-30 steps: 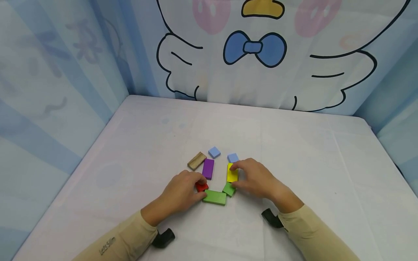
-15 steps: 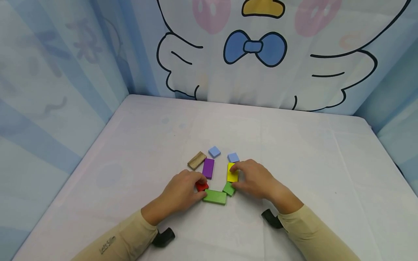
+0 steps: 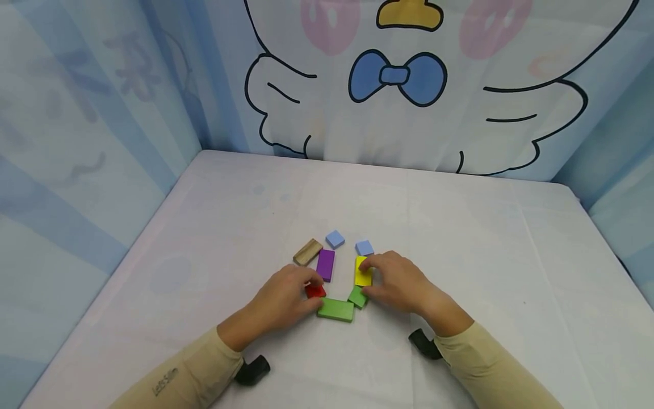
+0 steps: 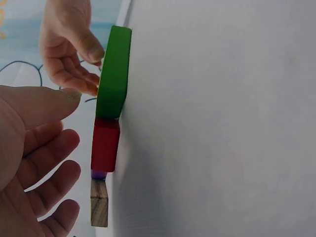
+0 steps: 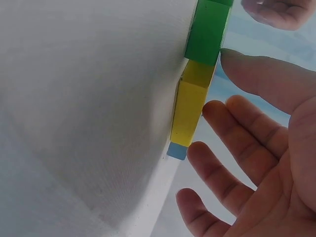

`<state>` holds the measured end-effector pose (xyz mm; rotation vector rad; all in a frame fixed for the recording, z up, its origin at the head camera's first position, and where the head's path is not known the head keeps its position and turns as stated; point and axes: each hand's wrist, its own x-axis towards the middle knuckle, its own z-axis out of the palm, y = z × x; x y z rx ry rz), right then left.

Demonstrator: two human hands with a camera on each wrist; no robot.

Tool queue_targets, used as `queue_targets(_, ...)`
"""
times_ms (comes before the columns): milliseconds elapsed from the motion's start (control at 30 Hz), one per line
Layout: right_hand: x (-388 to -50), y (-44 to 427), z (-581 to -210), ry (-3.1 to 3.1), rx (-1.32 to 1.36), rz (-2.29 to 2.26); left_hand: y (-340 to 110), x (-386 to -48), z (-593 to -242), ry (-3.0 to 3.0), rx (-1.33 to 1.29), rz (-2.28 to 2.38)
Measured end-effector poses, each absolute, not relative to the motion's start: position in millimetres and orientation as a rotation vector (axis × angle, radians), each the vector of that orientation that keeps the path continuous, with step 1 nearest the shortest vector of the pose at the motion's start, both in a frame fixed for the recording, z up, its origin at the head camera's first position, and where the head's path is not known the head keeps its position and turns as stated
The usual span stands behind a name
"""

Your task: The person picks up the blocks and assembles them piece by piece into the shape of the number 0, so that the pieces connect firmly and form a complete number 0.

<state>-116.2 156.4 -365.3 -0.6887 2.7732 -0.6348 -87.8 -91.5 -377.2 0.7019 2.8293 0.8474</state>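
Blocks lie in a loose U on the white cloth. My left hand (image 3: 278, 298) is over the red block (image 3: 315, 291), its thumb by the left end of the long green block (image 3: 335, 309); in the left wrist view its fingers are relaxed and apart from the red block (image 4: 105, 145). My right hand (image 3: 406, 284) rests its fingertips on the yellow block (image 3: 363, 271), thumb at the small green block (image 3: 357, 297). In the right wrist view the fingers are loosely bent beside the yellow block (image 5: 188, 111). Neither hand grips a block.
A purple block (image 3: 325, 265) touches or nearly touches a wooden block (image 3: 308, 252). Two light blue blocks (image 3: 335, 239) lie at the far side, one behind the yellow block. The table's far edge meets a patterned curtain (image 3: 388, 125).
My left forearm has shifted very slightly left. The blocks and my right hand look the same.
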Motion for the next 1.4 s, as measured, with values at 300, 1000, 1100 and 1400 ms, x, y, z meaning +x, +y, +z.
queue_targets(300, -115, 157, -366, 2.805, -0.745, -0.619, -94, -100, -366, 2.844, 0.652, 0.881)
queue_targets(1000, -115, 157, -365, 2.799, -0.742, -0.594, -94, -137, -369, 2.860, 0.699, 0.640)
queue_targets(1100, -115, 157, -364, 2.798, -0.744, -0.597, -94, -139, -369, 2.845, 0.713, 0.616)
queue_targets(1400, -116, 157, -364, 2.797, -0.736, -0.596, -93, -148, -369, 2.777, 0.763, 0.531)
